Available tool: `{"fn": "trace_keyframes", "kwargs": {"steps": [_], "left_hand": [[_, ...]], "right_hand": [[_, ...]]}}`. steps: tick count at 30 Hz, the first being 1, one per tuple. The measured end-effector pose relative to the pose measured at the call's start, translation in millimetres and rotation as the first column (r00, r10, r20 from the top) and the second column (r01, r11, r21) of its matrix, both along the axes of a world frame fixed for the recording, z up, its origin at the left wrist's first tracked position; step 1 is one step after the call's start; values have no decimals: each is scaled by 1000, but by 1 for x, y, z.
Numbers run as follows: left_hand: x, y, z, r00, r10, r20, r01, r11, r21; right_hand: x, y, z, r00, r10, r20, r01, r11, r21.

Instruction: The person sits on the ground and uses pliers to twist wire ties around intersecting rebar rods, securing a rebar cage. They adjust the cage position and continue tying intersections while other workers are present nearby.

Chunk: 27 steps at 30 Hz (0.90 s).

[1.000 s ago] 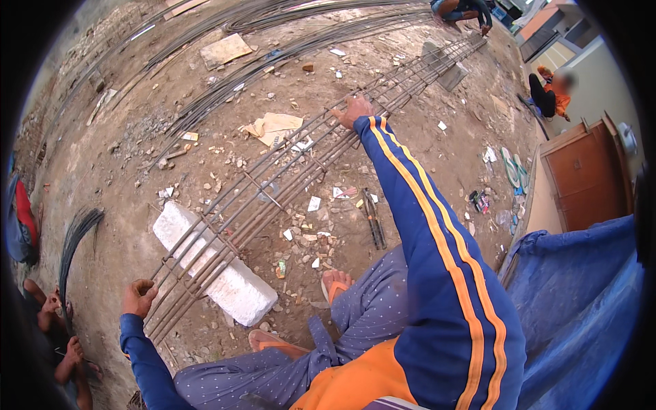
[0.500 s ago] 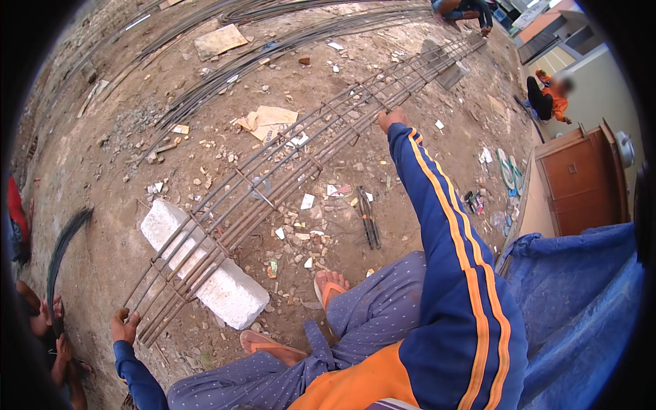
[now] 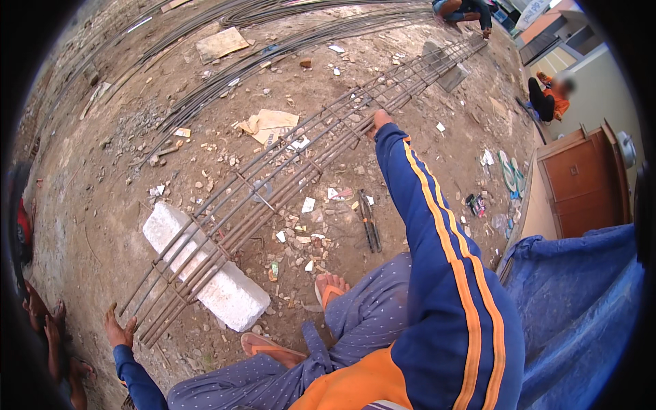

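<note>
A long rebar cage (image 3: 239, 179) of rusty rods and crosswise ties slants from near left to far right. Its near part rests on a white block (image 3: 236, 295). Beside the rod ends at the near left, my left hand (image 3: 121, 331) is open with fingers apart and holds nothing. My right hand (image 3: 381, 121) is closed around a rod at the cage's near side, farther along; its fingers are partly hidden. Pincers (image 3: 369, 222) with dark handles lie on the ground between the cage and my knees.
Loose steel rods (image 3: 205, 96) lie beyond the cage. A crouching person (image 3: 465, 14) is at its far end; another person (image 3: 550, 99) sits at right. People's limbs show at the left edge. A blue tarp (image 3: 567, 301) and brown cabinet (image 3: 584, 181) stand right.
My left hand has let go of the rod ends and spread its fingers. My right hand has shifted a little left along the cage. The dark wire bundle at the left is gone from view.
</note>
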<state>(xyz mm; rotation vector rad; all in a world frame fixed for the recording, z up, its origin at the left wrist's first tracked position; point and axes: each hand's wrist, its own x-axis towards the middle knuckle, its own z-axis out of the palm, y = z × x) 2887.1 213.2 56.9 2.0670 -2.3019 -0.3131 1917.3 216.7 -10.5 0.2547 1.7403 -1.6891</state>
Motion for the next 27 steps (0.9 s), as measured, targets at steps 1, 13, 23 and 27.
{"fn": "trace_keyframes", "kwargs": {"steps": [1,13,23,27], "left_hand": [[-2,-2,1,997,-79,0,79,997,13],[-29,-14,13,980,-24,-196,68,972,223],[-59,-22,11,968,-55,-245,112,967,227],[-57,-25,10,981,-29,-191,80,961,265]], "right_hand": [[0,-1,1,1000,-5,-11,5,1000,-1],[15,-20,-1,997,-34,-69,33,999,-24],[16,-13,0,995,-61,-83,58,998,-31],[15,-17,-3,994,-45,-97,43,999,-19]]}}
